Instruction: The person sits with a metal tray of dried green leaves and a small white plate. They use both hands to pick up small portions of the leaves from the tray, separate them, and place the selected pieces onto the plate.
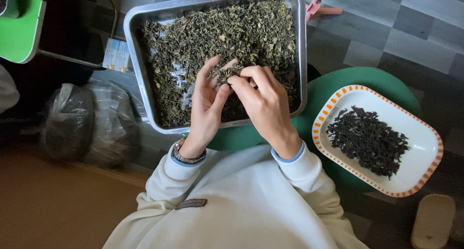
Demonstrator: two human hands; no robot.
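A metal tray [140, 70] holds a spread of dried green leaves [241, 31]. Both hands hover over its near half. My left hand [205, 109] is cupped palm up with a small clump of leaves [223, 74] at its fingertips. My right hand [263, 104] curls over from the right, and its fingers pinch at that same clump. A white plate with an orange-checked rim [425, 157] lies to the right and carries a pile of darker dried leaves [367, 140].
The tray and plate rest on a round green stool [338, 84]. A clear plastic bag of dark material [87, 123] sits on the floor at left. A green table edge [21, 26] is at top left, a pink object [319, 8] beyond the tray.
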